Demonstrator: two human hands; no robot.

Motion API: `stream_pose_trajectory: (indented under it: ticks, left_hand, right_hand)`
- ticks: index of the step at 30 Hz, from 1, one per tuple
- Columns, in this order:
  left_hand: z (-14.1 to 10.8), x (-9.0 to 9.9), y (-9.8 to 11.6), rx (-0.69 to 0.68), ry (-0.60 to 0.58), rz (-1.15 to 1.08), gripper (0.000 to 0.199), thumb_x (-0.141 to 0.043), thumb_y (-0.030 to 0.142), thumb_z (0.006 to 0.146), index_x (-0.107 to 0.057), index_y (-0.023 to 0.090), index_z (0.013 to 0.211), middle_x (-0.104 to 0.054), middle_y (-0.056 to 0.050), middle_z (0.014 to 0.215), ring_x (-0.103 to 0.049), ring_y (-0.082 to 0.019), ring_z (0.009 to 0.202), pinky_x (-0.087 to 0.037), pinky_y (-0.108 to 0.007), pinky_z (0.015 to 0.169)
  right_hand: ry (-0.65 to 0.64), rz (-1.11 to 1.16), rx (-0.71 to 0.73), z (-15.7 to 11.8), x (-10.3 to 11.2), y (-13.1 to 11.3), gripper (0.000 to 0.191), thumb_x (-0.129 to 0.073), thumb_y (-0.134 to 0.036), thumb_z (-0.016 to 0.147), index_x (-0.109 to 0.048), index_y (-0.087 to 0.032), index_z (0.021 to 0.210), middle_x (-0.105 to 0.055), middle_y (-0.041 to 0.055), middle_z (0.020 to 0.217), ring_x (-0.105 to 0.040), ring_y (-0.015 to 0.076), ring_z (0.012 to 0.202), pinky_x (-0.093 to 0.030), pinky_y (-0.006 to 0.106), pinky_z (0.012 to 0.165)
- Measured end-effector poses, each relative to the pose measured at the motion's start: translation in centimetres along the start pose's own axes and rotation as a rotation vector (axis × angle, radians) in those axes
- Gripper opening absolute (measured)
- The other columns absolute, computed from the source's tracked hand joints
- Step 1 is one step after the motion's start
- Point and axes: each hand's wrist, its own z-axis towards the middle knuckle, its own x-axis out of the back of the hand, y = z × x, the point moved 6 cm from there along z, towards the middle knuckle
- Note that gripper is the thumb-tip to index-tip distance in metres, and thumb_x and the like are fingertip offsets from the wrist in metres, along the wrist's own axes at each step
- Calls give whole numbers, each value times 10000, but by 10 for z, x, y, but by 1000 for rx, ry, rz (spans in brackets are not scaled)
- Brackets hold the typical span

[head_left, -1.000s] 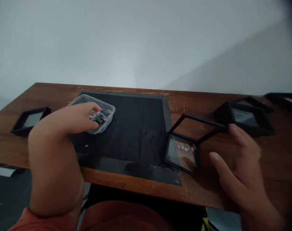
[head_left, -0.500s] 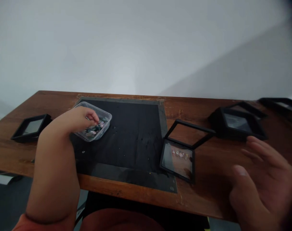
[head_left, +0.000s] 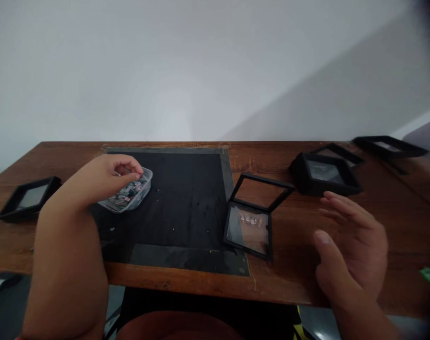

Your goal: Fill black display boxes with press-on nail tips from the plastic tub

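In the head view, we held our right hand [head_left: 358, 255] spread near the open frame [head_left: 248, 231]. On the mat [head_left: 186, 198] sat the tub [head_left: 144, 191] of small pieces [head_left: 128, 194]; our left hand [head_left: 106, 177] hovered over it, fingertips close, whether pinching anything we couldn't tell. A thicker frame [head_left: 326, 172] lay beyond.

left forearm [head_left: 71, 196] angled inward, elbow bent | left hand [head_left: 112, 171] fingers curled, thumb close to index | right hand [head_left: 356, 250] loosely cupped, thumb apart

Dull red top [head_left: 175, 326], apparently short-sleeved.
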Motion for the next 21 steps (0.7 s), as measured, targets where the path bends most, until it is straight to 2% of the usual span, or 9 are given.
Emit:
stream_pose_trajectory:
  ticks: [3,5,6,8,9,11,14,17,21]
  left_hand:
    - [-4,4,22,-153,102,-63,187,-713,375,856,-801,213,891,-787,-17,714,-678,-158,577,-442,-250,509]
    - [-7,1,43,-279,209,-117,99,-742,300,876,-791,219,904,-796,-12,783,-692,-144,644,-473,-253,566]
    - [-9,-2,54,-344,280,-152,50,-758,257,889,-778,221,918,-791,-7,816,-689,-136,689,-490,-256,613]
    - [-17,-15,78,-481,433,-267,75,-737,185,946,-729,232,1004,-785,-7,950,-710,-136,852,-545,-285,785]
    - [-21,-27,91,-558,456,-325,86,-737,179,955,-709,242,1006,-767,-1,969,-703,-137,874,-552,-296,805]
    - [-28,-55,117,-682,385,-415,108,-726,158,966,-683,256,984,-739,14,940,-697,-141,884,-568,-308,811]
    - [-38,-97,143,-752,153,-543,153,-655,79,993,-669,231,1000,-734,-16,947,-702,-140,889,-573,-284,774]
    - [-43,-125,154,-751,-8,-670,146,-654,67,994,-670,212,1003,-740,-30,934,-700,-130,848,-575,-252,739]
    - [-43,-145,156,-756,-61,-682,159,-662,51,982,-699,206,973,-751,-20,883,-714,-123,808,-589,-234,736]
  right_hand:
    - [-58,58,33,-1,-2,-2,662,-789,-261,825,-656,-341,1468,-661,126,1469,-625,367,1347,-525,583,1017]
    - [-71,50,31,-2,-3,-2,661,-788,-245,828,-649,-334,1468,-661,122,1463,-624,364,1341,-524,571,1013]
    - [-75,47,30,-2,-3,-2,654,-786,-248,834,-646,-333,1467,-662,120,1458,-627,363,1334,-526,568,1010]
    - [-82,34,28,-3,-3,-3,636,-775,-256,854,-633,-337,1468,-659,111,1454,-632,355,1319,-530,570,1018]
    - [-85,24,35,-3,-3,-5,624,-768,-258,863,-629,-335,1466,-657,109,1451,-633,352,1316,-529,577,1031]
    - [-105,-11,75,-1,-3,-12,602,-767,-249,869,-629,-313,1452,-663,115,1435,-638,349,1307,-521,588,1063]
    - [-172,-106,216,2,-7,-32,543,-782,-231,850,-650,-260,1376,-716,126,1337,-683,336,1223,-535,559,1054]
    - [-258,-178,408,1,-17,-53,383,-799,-248,833,-673,-250,1194,-780,71,1126,-729,292,1060,-569,497,964]
    - [-338,-191,504,-2,-27,-63,209,-823,-206,858,-709,-240,1030,-801,13,968,-707,226,939,-552,394,853]
